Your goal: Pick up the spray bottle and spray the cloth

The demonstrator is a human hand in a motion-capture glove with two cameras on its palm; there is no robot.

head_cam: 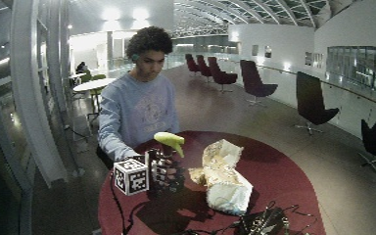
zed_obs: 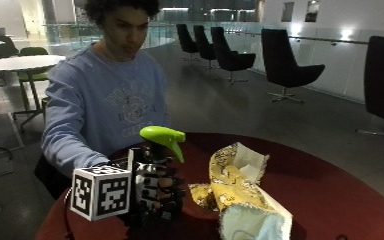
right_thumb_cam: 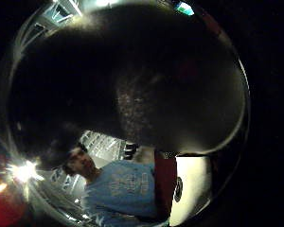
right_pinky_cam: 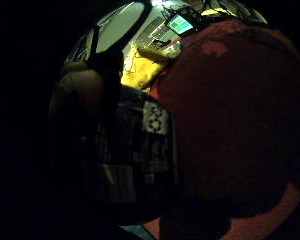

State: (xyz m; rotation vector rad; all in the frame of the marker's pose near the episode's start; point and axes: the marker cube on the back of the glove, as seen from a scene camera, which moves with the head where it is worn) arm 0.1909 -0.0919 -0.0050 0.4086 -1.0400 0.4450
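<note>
One spray bottle (zed_obs: 160, 165) with a lime-green trigger head stands upright on the round red table (zed_obs: 325, 185), and I see my gloved right hand (zed_obs: 155, 192) wrapped around its body, fingers curled about it below the green head. I can't tell whether the bottle's base rests on the table or is just off it. From the little-finger palm view the bottle's dark label side (right_pinky_cam: 135, 150) fills much of the picture, close against the palm, with red tabletop beside it. Just beside the hand, on the nozzle's side, lies the cloth (zed_obs: 242, 192), a yellow patterned piece rumpled into a heap with a pale underside turned up; it sits near the bottle but apart from it, and shows as a yellow patch (right_pinky_cam: 140, 70) beyond the bottle in the palm view. My thumb-side view is mostly dark, blocked by something close to the palm. I can't make out my bare hand in any view.
</note>
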